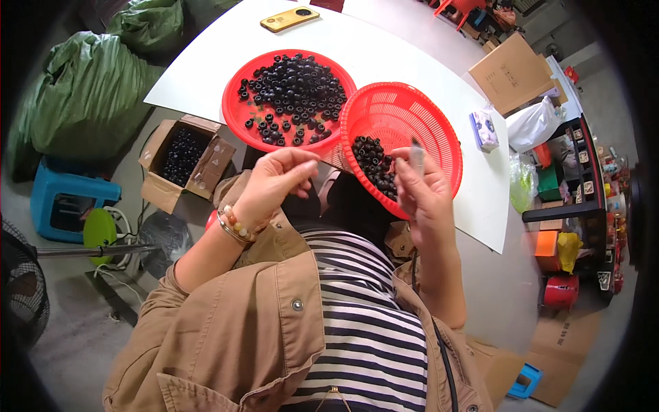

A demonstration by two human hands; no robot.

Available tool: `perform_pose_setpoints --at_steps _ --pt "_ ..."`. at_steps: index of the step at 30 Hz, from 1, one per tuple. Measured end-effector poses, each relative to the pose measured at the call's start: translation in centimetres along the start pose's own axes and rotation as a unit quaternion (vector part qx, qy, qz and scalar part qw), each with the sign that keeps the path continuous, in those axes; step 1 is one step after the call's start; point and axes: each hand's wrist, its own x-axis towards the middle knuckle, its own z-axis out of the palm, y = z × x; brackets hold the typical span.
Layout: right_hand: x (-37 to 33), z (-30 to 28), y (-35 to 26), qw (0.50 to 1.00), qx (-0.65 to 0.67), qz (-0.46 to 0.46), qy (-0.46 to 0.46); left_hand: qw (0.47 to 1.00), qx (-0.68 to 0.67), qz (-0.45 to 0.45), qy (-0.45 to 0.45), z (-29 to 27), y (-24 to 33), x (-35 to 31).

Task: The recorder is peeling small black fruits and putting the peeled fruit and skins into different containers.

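My left hand (274, 184) is closed in a pinch on a thin dark cord (335, 167), in front of the flat red tray (229, 113) of round black beads (295, 86). The cord's short end points right, toward the red basket (429, 127). Over that basket's near right side, my right hand (429, 196) is closed around a small greyish piece with a dark tip (417, 154), too blurred to name. Below and left of this hand, more black beads (373, 161) lie in the tilted basket.
On the white table (384, 48) lie a gold phone (290, 18) and a tissue pack (484, 130). An open carton (180, 159) of black beads stands left, near a blue stool (58, 202), green sacks (89, 96) and a fan (24, 281). Crowded shelves (594, 172) stand right.
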Motion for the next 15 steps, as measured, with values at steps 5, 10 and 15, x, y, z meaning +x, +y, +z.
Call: perform_pose_setpoints --at_steps 5,10,15 --pt "1.5 -2.6 -1.9 0.988 -0.151 -0.014 0.002 0.983 0.128 -0.067 -0.111 0.7 -0.2 -0.5" --pt "5.3 -5.0 -0.4 0.928 -0.369 -0.014 -0.057 0.973 0.179 -0.057 -0.133 0.9 -0.5 -0.5" --pt "8.4 -6.1 1.8 0.775 -0.629 0.022 -0.048 0.972 0.183 -0.055 -0.136 0.7 -0.6 -0.5"
